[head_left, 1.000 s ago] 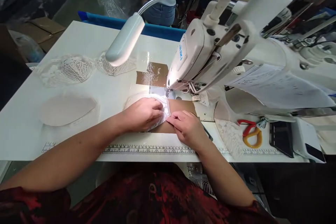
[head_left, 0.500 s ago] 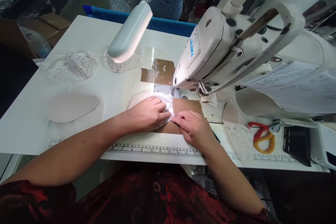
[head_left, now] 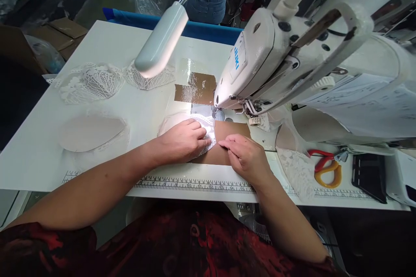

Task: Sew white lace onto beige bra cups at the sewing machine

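A white lace piece (head_left: 208,126) lies at the needle area of the sewing machine (head_left: 243,73), under bright light. My left hand (head_left: 185,138) rests on it with curled fingers, thumb and forefinger gripping its right edge. The part beneath my palm is hidden. Just right of the lace, my right hand (head_left: 243,151) is closed in a pinch above the brown tape (head_left: 227,132), apart from the lace edge. Whether anything thin sits between those fingertips cannot be made out.
Lace cups (head_left: 102,82) and a smooth oval pad (head_left: 92,132) lie at left. A lamp (head_left: 162,39) hangs over the table. To the right are more lace (head_left: 294,171), scissors (head_left: 328,175) and a black phone-like object (head_left: 368,177). A ruler strip (head_left: 195,185) runs along the front edge.
My right hand has drawn slightly to the right, away from the lace edge, its fingers now pinched together. My left hand and the lace stay in place.
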`<state>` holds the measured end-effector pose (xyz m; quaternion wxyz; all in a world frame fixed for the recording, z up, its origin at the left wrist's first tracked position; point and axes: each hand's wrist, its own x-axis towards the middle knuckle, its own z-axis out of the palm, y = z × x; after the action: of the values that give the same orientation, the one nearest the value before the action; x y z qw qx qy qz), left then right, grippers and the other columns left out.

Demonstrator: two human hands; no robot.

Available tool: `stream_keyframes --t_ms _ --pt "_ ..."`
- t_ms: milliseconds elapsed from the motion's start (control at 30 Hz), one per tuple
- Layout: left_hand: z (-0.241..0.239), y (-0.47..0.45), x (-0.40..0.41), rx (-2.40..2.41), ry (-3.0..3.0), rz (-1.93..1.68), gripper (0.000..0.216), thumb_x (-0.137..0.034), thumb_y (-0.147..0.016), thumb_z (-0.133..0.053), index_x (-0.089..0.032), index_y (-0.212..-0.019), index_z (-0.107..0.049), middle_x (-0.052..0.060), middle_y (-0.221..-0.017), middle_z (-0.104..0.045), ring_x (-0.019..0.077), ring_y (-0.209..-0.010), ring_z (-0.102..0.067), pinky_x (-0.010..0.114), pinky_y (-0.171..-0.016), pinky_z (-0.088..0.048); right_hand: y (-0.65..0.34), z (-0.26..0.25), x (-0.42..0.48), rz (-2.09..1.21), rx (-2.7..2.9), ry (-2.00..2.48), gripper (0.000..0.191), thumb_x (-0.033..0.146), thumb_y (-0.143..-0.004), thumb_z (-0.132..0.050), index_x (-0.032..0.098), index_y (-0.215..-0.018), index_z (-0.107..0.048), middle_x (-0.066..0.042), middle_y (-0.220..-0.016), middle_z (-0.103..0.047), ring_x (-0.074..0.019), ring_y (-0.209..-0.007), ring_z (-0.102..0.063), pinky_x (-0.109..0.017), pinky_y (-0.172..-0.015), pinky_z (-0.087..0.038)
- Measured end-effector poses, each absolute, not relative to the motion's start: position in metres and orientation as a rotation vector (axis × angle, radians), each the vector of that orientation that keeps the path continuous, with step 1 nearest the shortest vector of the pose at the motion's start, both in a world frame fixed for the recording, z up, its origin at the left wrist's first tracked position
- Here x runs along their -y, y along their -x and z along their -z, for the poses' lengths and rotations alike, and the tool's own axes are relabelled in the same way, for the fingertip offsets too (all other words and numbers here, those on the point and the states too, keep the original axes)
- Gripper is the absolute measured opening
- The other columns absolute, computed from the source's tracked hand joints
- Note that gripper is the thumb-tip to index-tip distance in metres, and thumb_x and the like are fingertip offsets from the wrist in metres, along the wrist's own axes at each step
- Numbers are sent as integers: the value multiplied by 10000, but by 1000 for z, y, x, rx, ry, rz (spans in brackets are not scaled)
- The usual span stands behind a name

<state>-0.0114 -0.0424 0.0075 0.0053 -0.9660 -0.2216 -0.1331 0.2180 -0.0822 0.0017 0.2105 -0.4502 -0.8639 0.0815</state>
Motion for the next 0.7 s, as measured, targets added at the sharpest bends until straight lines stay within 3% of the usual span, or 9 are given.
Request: stream_keyframes --t_ms 333,533,700 --pt "-10 12 42 746 3084 468 288 -257 -935 -421 -171 -995 -689 72 -748 -580 184 -714 -487 345 -674 -384 -209 2 82 -61 2534 1237 364 44 -833 -456 213 -1080 -665 -36 -850 -633 -161 -742 -490 -282 -666 -355" --pt "-15 7 40 899 3143 605 323 -249 -953 -376 -126 -1065 -652 135 -1055 -618 203 -880 -567 340 -741 -472 -207 5 84 49 2540 1255 325 48 -831 -465 185 -1038 -675 -36 -846 -637 -169 -736 -445 -288 -650 -305" --pt "-11 -6 39 858 3001 419 352 -221 -958 -345 -90 -1098 -640 152 -1192 -604 205 -812 -574 357 -708 -477 -207 5 85 92 2521 1250 306 55 -837 -470 184 -1009 -688 -34 -844 -648 -173 -736 -434 -290 -659 -299"
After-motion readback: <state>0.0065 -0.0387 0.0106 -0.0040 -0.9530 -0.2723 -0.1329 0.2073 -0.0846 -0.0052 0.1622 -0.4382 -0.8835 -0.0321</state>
